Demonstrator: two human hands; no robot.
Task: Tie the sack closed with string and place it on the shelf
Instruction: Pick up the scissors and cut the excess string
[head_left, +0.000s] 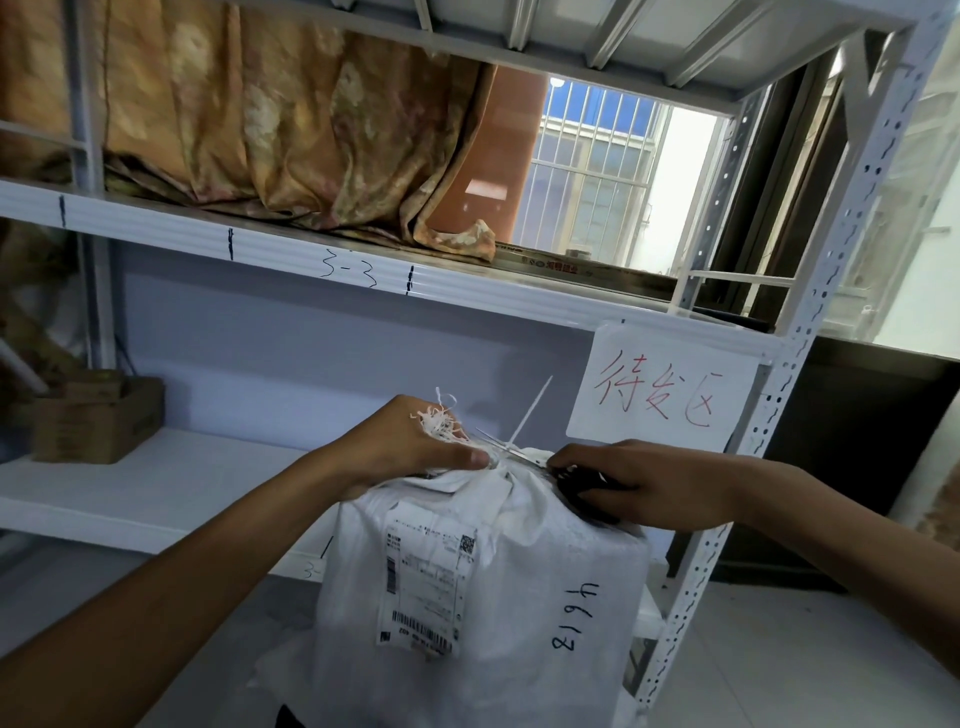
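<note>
Firstly, far left: cardboard box (96, 421) on the lower board of the white shelf (156, 483); patterned curtain (260, 130) bunched on the board above. Centre, near: left hand (415, 447) clamped round the gathered, frayed neck of the white sack (483, 597), which stands in front of the lower board, shipping label (423, 582) facing near. White string (530, 415) circles the neck, one end sticking up. Right: right hand (639, 483) curled round dark-handled scissors (511, 451), blades at the tie. Far right: paper sign (665, 389), red writing.
</note>
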